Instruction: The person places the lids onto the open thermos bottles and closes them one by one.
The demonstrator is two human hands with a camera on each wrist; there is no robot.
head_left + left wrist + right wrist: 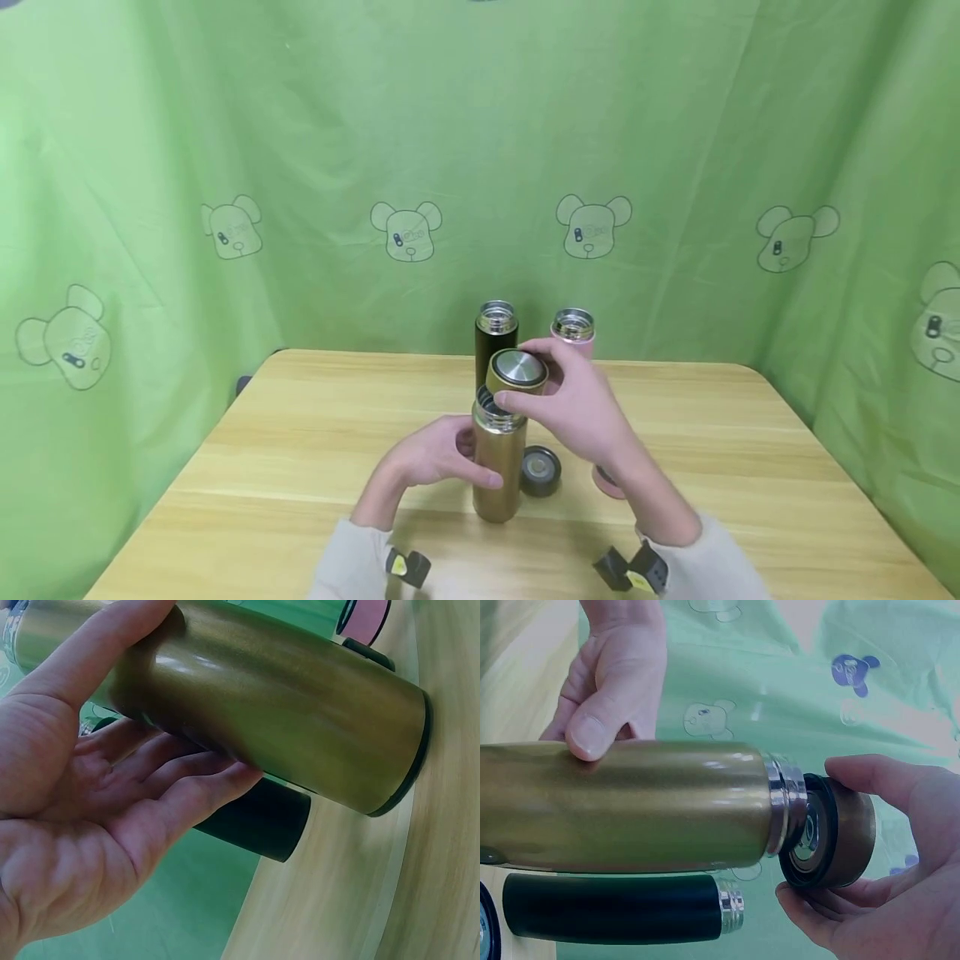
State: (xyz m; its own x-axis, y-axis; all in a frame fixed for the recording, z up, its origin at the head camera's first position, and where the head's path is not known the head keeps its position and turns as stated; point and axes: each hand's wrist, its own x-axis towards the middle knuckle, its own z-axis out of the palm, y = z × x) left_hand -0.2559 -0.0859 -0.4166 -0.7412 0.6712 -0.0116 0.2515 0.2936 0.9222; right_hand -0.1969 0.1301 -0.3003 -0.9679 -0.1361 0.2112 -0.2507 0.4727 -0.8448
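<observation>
A gold thermos bottle [498,467] stands upright on the table with its steel threaded mouth uncovered. My left hand [438,452] grips its body, thumb across the near side and fingers behind, as the left wrist view shows [300,712]. Between thumb and fingers my right hand [581,404] pinches the matching gold lid [520,369]. The lid is tilted and sits off-centre over the mouth, its dark-ringed underside facing the steel rim [786,806] in the right wrist view. Whether lid and rim touch, I cannot tell.
Behind stand a black thermos bottle [495,343] and a pink one [573,329], both uncapped. A black lid [540,475] lies right of the gold bottle. Farther right, a pink lid [609,483] is partly covered by my right forearm. Green curtains [480,125] surround the wooden table [300,467].
</observation>
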